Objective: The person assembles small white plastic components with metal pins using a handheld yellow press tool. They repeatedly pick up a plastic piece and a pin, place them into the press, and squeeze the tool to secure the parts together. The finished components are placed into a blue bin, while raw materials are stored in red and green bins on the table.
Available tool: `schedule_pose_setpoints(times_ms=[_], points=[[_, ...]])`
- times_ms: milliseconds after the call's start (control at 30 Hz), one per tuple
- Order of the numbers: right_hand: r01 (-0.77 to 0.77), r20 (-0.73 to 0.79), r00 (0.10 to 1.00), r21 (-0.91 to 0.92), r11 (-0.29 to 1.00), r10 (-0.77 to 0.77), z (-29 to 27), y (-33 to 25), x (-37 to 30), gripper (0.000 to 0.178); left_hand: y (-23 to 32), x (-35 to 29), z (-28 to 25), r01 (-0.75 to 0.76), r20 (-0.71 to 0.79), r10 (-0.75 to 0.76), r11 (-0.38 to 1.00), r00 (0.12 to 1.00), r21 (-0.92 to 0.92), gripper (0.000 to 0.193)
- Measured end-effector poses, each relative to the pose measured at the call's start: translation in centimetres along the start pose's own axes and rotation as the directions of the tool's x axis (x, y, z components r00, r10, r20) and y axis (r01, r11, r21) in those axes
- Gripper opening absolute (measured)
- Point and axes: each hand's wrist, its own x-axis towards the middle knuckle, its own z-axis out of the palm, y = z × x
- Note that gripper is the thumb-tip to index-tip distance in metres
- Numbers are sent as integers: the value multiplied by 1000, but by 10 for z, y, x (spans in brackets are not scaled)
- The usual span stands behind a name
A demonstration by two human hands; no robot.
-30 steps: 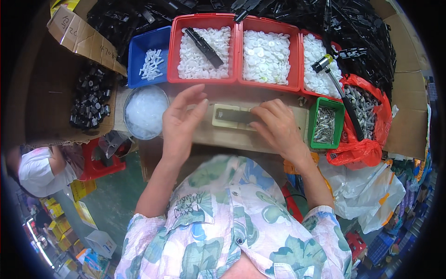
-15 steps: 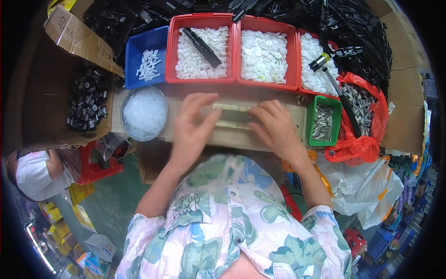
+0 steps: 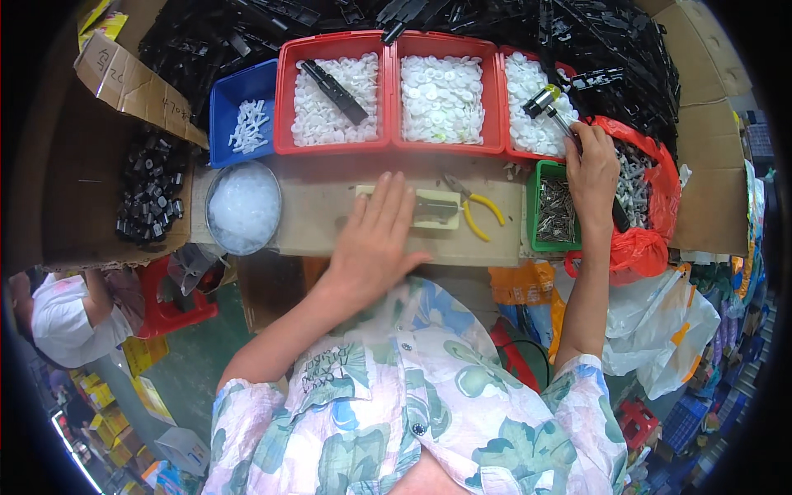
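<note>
My left hand (image 3: 375, 239) lies flat with its fingers stretched out over the left part of a cream rectangular block (image 3: 450, 221) on the worktable. A dark strip-like part (image 3: 433, 208) sits in the block's middle, partly under that hand. At the right, my right hand (image 3: 592, 173) is closed round the black handle of a hammer (image 3: 542, 101), which has a yellow-tipped head. The hammer's head rests over the rightmost red bin of white pieces. A pair of pliers with yellow handles (image 3: 480, 216) lies just right of the block.
Red bins (image 3: 392, 144) of white round pieces line the back, beside a blue bin (image 3: 217, 124). A round bowl (image 3: 243, 205) stands left; a green bin (image 3: 535, 206) of metal pins and a red bag (image 3: 664, 219) stand right. Black parts (image 3: 487, 18) heap behind.
My left hand has come down flat onto the block. My right hand has left the block and moved right to the hammer, uncovering the pliers. The whole view has shifted slightly.
</note>
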Motion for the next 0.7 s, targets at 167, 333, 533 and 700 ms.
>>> schedule_pose_setpoints(times_ms=[167,333,533,700], points=[[47,-28,999,16,999,-47,1,0,-1,14,-5,0,10,-62,-59,70,989,996,131,100],[-24,148,988,399,917,-38,-37,-57,-35,15,-9,-3,17,-87,-103,111,972,988,219,100],[20,420,867,507,862,-267,-27,-96,-81,20,-11,0,18,-120,-139,155,965,978,232,102],[111,148,962,558,822,-230,-63,-109,-70,20,-13,-1,19,-114,-135,151,962,979,249,103]])
